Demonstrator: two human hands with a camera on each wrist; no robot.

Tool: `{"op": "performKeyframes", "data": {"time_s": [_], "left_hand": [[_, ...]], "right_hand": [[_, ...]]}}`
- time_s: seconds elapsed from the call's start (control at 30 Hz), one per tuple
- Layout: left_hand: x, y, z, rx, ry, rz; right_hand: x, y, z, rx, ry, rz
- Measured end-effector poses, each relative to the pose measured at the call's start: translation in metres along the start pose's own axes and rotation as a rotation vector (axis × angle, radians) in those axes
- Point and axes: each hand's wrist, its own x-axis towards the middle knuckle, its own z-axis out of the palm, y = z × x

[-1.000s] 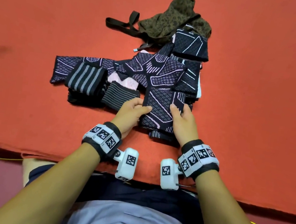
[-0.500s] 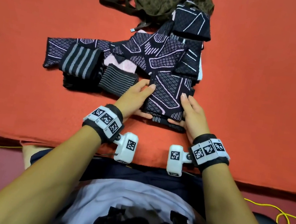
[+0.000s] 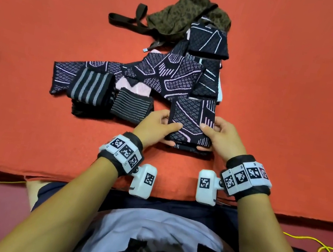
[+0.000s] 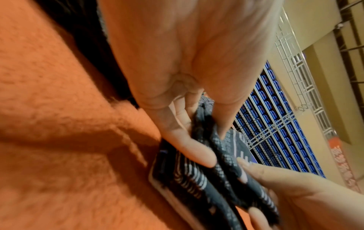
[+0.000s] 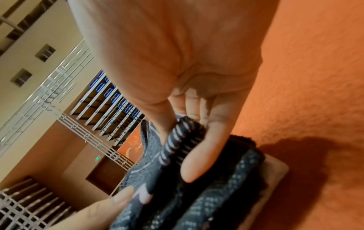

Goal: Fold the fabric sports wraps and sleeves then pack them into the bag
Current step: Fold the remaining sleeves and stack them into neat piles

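Person seated at an orange mat (image 3: 47,21). Both hands grip one folded sleeve (image 3: 191,118), dark with a pale diamond pattern, lying near the mat's front edge. The left hand (image 3: 156,127) pinches its left edge, thumb on top and fingers (image 4: 189,149) curled under between the layers. The right hand (image 3: 222,137) pinches the right edge the same way, thumb on top, fingers (image 5: 201,155) tucked under the top layer. The sleeve sits on another dark folded piece (image 3: 192,150) whose edge shows just below it.

Behind it is a heap of unfolded patterned sleeves (image 3: 164,76), touching the held one at its far end. To the left lie a striped wrap (image 3: 90,86) and a finer-striped wrap (image 3: 131,108), side by side, the second just beside the left hand. At the far end of the heap is the olive bag (image 3: 184,14), crumpled, with a dark strap (image 3: 129,21) trailing left. A folded dark sleeve (image 3: 208,42) overlaps the bag's near edge.
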Motion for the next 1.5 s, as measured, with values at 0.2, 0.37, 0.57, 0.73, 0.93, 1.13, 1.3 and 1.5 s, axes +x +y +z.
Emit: {"op": "performKeyframes", "data": {"time_s": [0.2,0.37,0.57,0.73,0.93,1.13,1.3,1.5], "left_hand": [[0.005,-0.013,-0.003,0.176,0.075,0.054],[-0.002,-0.012,-0.008,0.203,0.064,0.152],[0.002,-0.001,-0.005,0.739,0.138,0.325],[0.016,0.0,0.003,0.759,0.107,0.252],[0.02,-0.004,-0.004,0.684,0.084,0.205],[0.03,0.023,-0.023,0.516,0.246,0.167],[0.039,0.027,-0.032,0.494,0.176,0.079],[0.038,0.034,-0.025,0.223,0.16,0.028]], "right_hand": [[0.0,0.006,-0.003,-0.328,0.157,-0.031],[0.002,0.004,-0.008,-0.6,0.239,-0.049],[-0.002,-0.005,0.003,-0.779,0.411,-0.202],[0.01,-0.006,0.027,-0.726,0.197,-0.235],[0.023,-0.001,0.037,-0.841,0.13,-0.158],[0.041,-0.038,0.055,-0.629,0.243,-0.225],[0.052,-0.041,0.072,-0.566,0.3,-0.151],[0.057,-0.042,0.068,-0.385,0.233,-0.178]]}}
